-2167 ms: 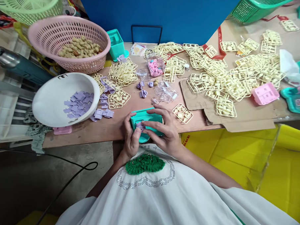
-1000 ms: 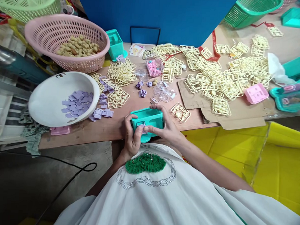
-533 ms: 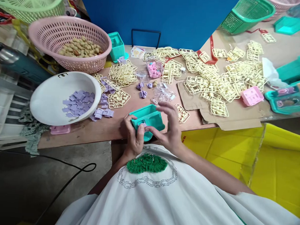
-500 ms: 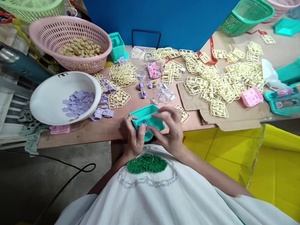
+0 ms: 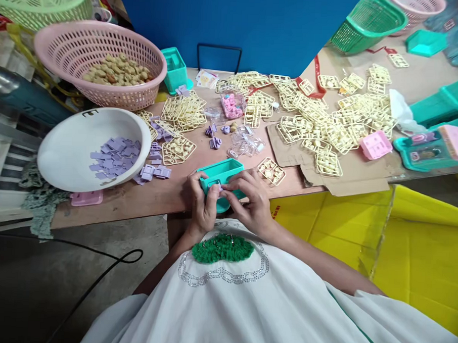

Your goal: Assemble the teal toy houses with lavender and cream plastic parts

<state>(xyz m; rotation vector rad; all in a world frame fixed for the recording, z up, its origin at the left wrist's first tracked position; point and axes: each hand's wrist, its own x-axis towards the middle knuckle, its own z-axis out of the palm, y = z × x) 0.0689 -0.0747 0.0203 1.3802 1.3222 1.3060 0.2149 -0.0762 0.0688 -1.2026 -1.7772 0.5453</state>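
A teal plastic box (image 5: 229, 167) with a hollow top is held tilted at the table's front edge. My left hand (image 5: 204, 201) wraps round its left side, the thumb lying on the near wall. At that wall a small purple plastic piece (image 5: 218, 186) shows between my hands. My right hand (image 5: 250, 196) pinches at this piece with thumb and fingers, partly hiding it and the box's right side. Just right of the box lies a cream plastic part frame (image 5: 271, 172). Small purple parts (image 5: 215, 142) rest beyond the box.
On the left stand a white bowl (image 5: 66, 149) of flat purple pieces and a pink basket (image 5: 103, 92) holding peanuts. Cream part frames (image 5: 310, 119) spread over the table and cardboard (image 5: 346, 184). A blue panel (image 5: 243, 25) rises behind; yellow sheeting (image 5: 419, 250) hangs at right.
My right hand's raised, spread fingers have come down and closed at the purple piece on the box. My left hand keeps its hold. The whole view has shifted slightly.
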